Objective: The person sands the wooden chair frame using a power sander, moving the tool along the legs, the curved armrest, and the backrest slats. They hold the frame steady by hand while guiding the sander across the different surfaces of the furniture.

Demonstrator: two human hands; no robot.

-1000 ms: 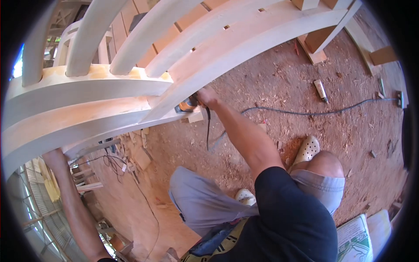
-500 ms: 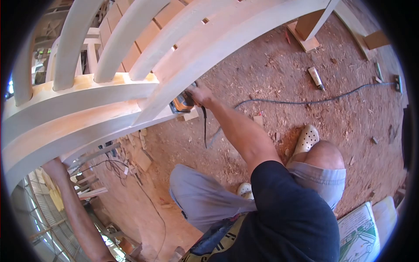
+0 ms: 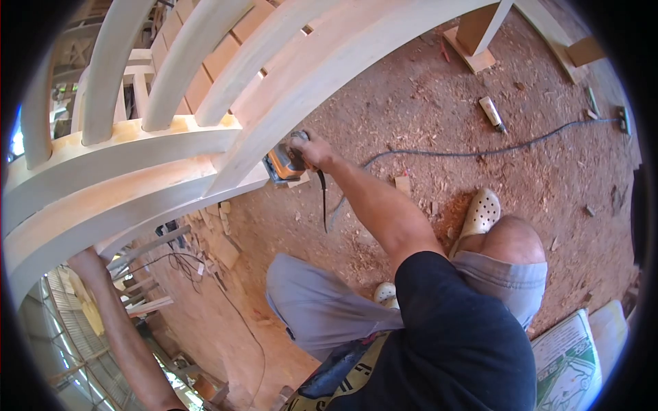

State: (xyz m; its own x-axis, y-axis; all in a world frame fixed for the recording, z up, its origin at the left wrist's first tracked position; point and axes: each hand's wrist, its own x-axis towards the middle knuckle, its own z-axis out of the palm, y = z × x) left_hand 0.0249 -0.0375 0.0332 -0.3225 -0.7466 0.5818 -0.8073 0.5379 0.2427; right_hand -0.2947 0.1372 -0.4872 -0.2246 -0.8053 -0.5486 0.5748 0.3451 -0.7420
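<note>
In the head view, my right hand is closed around the top of an orange and black power sander. The sander is at the end of a lower rail of a large pale wooden bench frame, and its cord hangs down below my wrist. My left hand is at the underside of the curved lower rail on the far left. Its fingers are hidden behind the wood. Several rounded slats rise from the upper rail.
Wood shavings cover the earth floor. A cable crosses it on the right, near a white tube. Wood offcuts and another cable lie at lower left. A printed sack is at lower right.
The sander and my right hand have shifted slightly left against the bench, and more of the sander shows. The view has moved a little. My left hand stays by the lower rail.
</note>
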